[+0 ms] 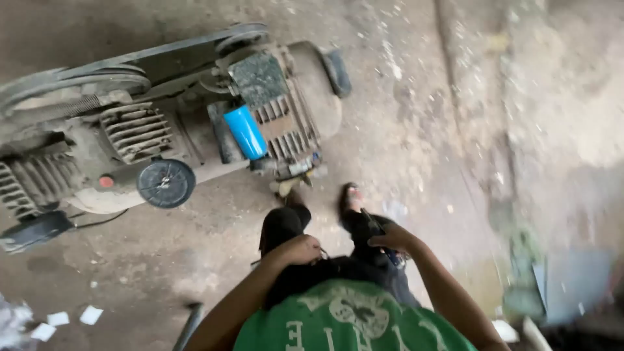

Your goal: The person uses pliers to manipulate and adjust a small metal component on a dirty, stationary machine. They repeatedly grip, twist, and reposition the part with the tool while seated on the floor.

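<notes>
Left hand: left hand rests closed against the dark trousers at the thigh; fingers curled; whether anything thin is pinched in it cannot be told
Right hand: right hand wraps around a dark, narrow tool, which crosses the palm, one end toward the foot, the other toward the hip; its kind is too blurred to tell
Nearest machine: air compressor lying on the concrete floor just ahead of the feet; belt and pulleys along its top edge; ribbed cylinders at left; motor with blue capacitor at right; small black wheel facing the camera
Hazards, as judged: the sandalled foot is bare-toed, near the motor end, so a dropped tool could strike it; the exposed belt could catch fingers or cloth if turned
Surroundings: paper scraps lower left; grey pipe by the left elbow; flat grey sheet lower right
Obstruction: black cable trails from the compressor across the floor, a likely trip point
</notes>
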